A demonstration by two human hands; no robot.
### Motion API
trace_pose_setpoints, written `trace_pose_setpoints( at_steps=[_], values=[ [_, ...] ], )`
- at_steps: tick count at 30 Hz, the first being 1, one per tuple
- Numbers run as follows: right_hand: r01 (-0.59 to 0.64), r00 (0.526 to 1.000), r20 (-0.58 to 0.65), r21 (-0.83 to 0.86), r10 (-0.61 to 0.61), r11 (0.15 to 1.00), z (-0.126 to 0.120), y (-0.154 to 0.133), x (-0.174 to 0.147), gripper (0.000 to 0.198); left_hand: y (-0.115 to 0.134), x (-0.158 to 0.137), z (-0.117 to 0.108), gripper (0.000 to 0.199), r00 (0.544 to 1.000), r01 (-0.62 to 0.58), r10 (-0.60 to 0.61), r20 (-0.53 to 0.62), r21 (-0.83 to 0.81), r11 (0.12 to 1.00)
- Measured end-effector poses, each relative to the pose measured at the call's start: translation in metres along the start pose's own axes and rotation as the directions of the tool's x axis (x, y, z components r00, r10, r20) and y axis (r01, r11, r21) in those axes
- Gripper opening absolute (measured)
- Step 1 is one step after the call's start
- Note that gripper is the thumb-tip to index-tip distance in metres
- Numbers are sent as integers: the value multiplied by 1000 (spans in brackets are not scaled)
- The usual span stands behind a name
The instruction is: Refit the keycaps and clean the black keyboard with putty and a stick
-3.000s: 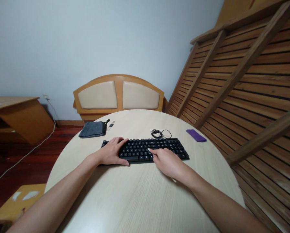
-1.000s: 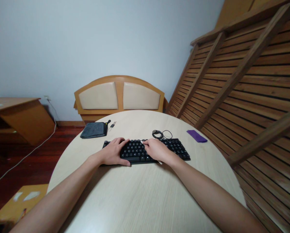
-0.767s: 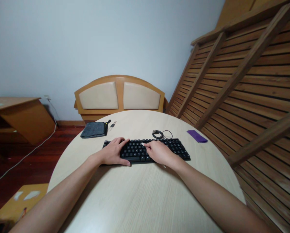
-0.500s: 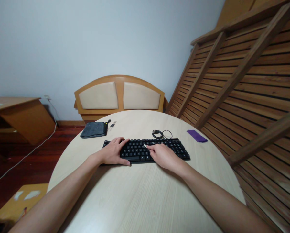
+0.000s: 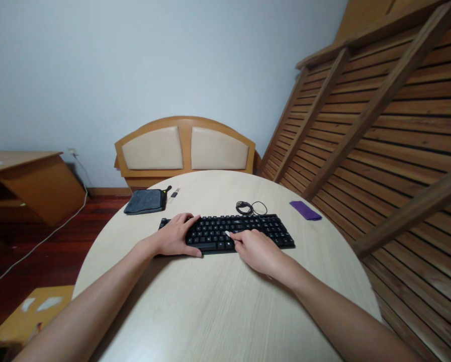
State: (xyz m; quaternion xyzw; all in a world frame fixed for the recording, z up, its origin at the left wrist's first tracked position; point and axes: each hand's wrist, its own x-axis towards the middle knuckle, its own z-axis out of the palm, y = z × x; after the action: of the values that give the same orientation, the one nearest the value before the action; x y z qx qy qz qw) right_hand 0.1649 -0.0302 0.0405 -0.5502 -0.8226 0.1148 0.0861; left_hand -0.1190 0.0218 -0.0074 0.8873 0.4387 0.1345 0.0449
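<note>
A black computer keyboard (image 5: 210, 234) lies across the middle of the round table. My left hand (image 5: 175, 235) rests over its left end with the fingers spread, the thumb along the front edge and the index finger toward the back edge. My right hand (image 5: 254, 249) is closed in a pinch over the keys right of centre. From its fingertips pokes a small white-tipped thing (image 5: 227, 234), touching or just above the keys; the rest of it is hidden by the fingers. Behind the keyboard lies its coiled black cable (image 5: 245, 207).
On the pale round table (image 5: 217, 306) are a folded grey cloth (image 5: 144, 201), a small dark item (image 5: 175, 193) beside it and a purple cloth (image 5: 305, 210). A wooden headboard (image 5: 186, 148) stands behind; a slatted wooden frame (image 5: 379, 136) leans on the right.
My right hand has moved slightly toward me and to the right over the keys, carrying the white tip along. The left hand has stayed on the keyboard.
</note>
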Motion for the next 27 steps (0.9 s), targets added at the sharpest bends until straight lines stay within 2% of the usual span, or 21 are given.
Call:
trace_pose_setpoints(
  at_steps=[13, 21, 27],
  values=[
    [16, 1000, 26, -67, -14, 998, -5, -2, -17, 40, 4, 0, -5, 116, 999, 17, -17, 37, 0, 1000],
    [-30, 996, 73, -151, 42, 988, -8, -11, -24, 43, 5, 0, -6, 116, 999, 15, -15, 42, -7, 1000],
    [-24, 1000, 1, -92, 25, 995, -15, -10, -20, 41, 4, 1, -4, 116, 999, 15, -15, 36, -1, 1000]
  ],
)
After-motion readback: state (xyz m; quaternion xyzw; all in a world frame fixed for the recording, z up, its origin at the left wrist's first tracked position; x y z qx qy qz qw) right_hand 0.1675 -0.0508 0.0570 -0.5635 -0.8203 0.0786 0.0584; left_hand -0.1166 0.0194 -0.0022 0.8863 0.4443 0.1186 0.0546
